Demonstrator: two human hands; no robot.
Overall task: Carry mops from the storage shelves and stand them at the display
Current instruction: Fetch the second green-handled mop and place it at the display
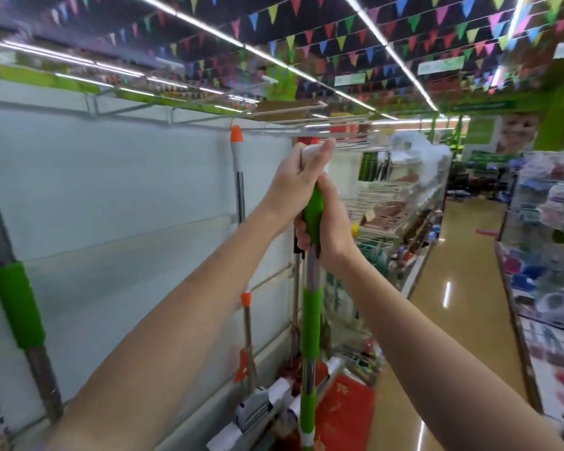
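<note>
Both arms reach up, left hand (298,177) above right hand (328,222), each grip clamped on the mop handle (311,307).

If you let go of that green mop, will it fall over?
Probably, unless it leans on something. The green mop is a tall thin pole held upright by the left hand and right hand near its top. The metal shaft looks stiff, not bendy. The orange-tipped mop seems to lean against the white panel.

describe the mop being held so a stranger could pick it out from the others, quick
Start at the white back panel of the shelving on the left. In front of its right end, both hands, left hand above right hand, grip the held mop upright. Unlike the orange-capped mop beside it, its handle is green with green sleeves.
</note>
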